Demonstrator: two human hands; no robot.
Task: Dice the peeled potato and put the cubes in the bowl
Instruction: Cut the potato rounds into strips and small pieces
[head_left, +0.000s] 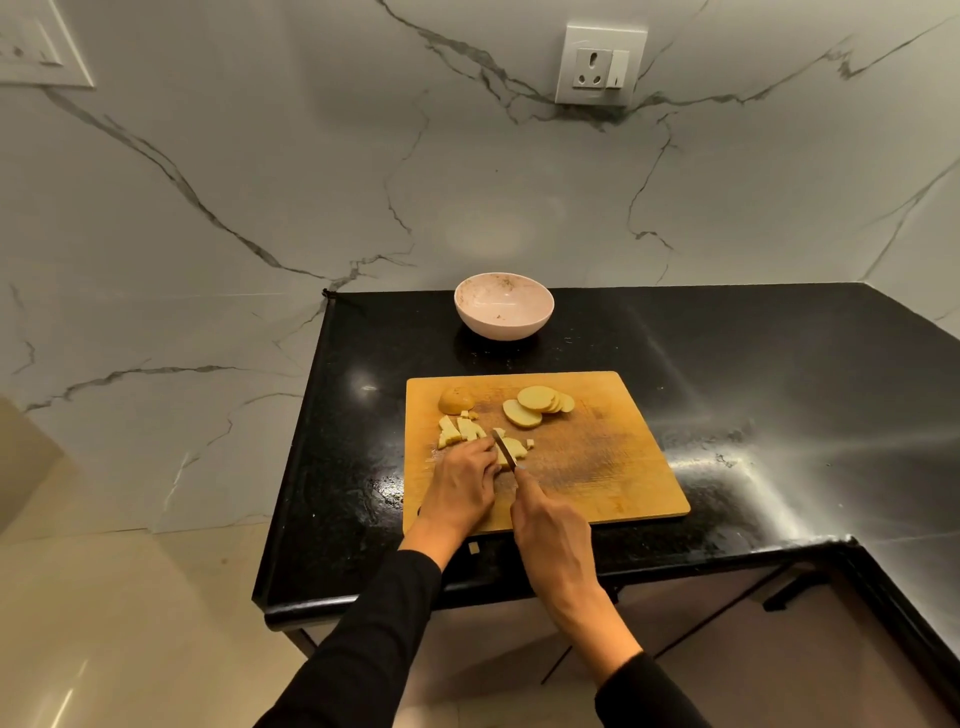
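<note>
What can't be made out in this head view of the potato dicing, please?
- Knife handle: hidden inside the right hand; only the blade shows.
- Potato piece being cut: partly covered by the left hand and the blade.
- Left fingertips: curled out of sight, so their contact with the piece is unclear.
- Marks inside the bowl: too small to tell pattern from residue.
</note>
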